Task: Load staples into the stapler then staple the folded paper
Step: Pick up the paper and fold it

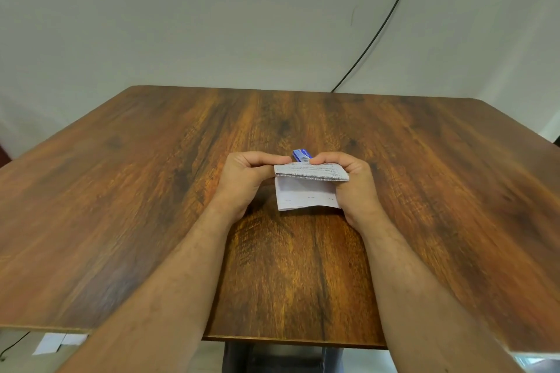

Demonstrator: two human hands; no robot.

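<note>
Folded paper [307, 191]: pinched at both top corners, left hand [245, 182] and right hand [348, 182] fingers clamped; blue box [301, 155] just behind.

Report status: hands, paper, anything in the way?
Left hand and right hand both pinch the folded paper above the table. Small blue box just behind. No stapler in view.

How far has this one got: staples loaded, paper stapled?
Both hands, left and right, pinch the paper, already folded over at its top. No stapler is visible; only a small blue box shows behind the paper. Loading can't be confirmed, and stapling seems still to come.
</note>
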